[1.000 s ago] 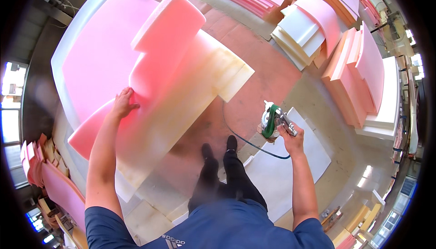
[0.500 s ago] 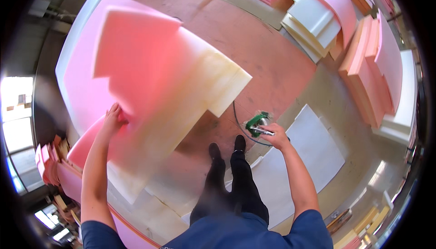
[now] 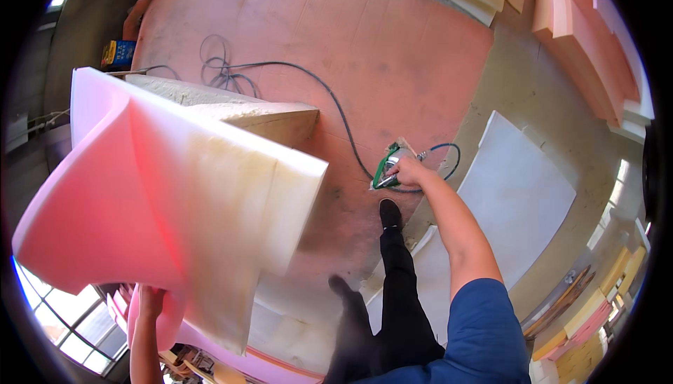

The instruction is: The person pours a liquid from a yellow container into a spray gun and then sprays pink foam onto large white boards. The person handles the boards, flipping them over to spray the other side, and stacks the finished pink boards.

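My left hand (image 3: 149, 303) is closed on the lower edge of a pink foam sheet (image 3: 105, 202), which curls upward at the left. Beside it stretches a cream-white foam slab (image 3: 238, 195) with yellowish patches; blur hides just how the two meet. At the right, my right hand (image 3: 406, 172) is wrapped round a metal spray gun (image 3: 392, 163) with green parts, held above the reddish floor. A dark hose (image 3: 336, 100) runs from near the gun to loose coils farther off.
A rough beige block (image 3: 280, 128) stands under the slab's far side. To the right, a white sheet (image 3: 522, 188) lies on the floor. Stacked pink foam pieces (image 3: 582, 55) are at the far right. A blue and yellow can (image 3: 119, 53) stands far left.
The foam pieces have swung left and toward me, with the pink sheet folded farther left. My left hand has moved lower. My view has shifted, and the hose coils now show.
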`<state>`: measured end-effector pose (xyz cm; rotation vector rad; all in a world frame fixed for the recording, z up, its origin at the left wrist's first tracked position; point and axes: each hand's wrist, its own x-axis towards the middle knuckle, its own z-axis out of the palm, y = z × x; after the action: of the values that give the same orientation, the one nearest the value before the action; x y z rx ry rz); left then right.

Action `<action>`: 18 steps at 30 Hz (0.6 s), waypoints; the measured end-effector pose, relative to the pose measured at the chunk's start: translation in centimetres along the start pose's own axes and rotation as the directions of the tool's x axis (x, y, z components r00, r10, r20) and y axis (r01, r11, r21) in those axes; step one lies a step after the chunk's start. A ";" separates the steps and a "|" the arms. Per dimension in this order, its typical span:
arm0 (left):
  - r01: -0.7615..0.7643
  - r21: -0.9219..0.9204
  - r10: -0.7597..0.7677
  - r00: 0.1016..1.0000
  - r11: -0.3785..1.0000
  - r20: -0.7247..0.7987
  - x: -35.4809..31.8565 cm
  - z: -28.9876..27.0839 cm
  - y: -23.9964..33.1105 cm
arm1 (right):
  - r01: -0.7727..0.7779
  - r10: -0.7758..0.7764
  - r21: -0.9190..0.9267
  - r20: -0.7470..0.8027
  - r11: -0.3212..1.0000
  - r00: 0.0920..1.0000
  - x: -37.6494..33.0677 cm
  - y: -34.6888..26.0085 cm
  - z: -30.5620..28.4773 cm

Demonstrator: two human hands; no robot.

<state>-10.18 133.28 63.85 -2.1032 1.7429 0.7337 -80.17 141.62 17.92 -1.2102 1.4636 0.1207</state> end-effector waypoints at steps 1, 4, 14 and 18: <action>-0.062 0.139 0.062 0.998 0.988 0.001 -0.2 0.0 0.6 | 0.017 -0.017 0.007 0.016 1.000 1.000 1.2 0.5 0.2; -0.107 0.264 0.116 0.993 0.959 -0.018 -2.3 -0.4 5.5 | 0.073 -0.072 -0.009 0.062 0.997 0.995 4.6 -0.2 -1.6; 0.232 -0.527 -0.269 0.963 0.817 0.006 -0.8 -0.2 2.9 | 0.033 -0.033 0.014 0.014 0.999 0.999 13.2 3.6 -3.6; 0.081 0.064 -0.078 0.996 0.995 -0.049 -1.7 -0.5 1.1 | 0.071 -0.116 -0.373 -0.098 0.925 0.988 11.3 3.2 -5.6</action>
<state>-11.40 134.14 65.32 -2.1475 1.6719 0.6011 -83.78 132.73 9.18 -1.6142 1.5255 0.2732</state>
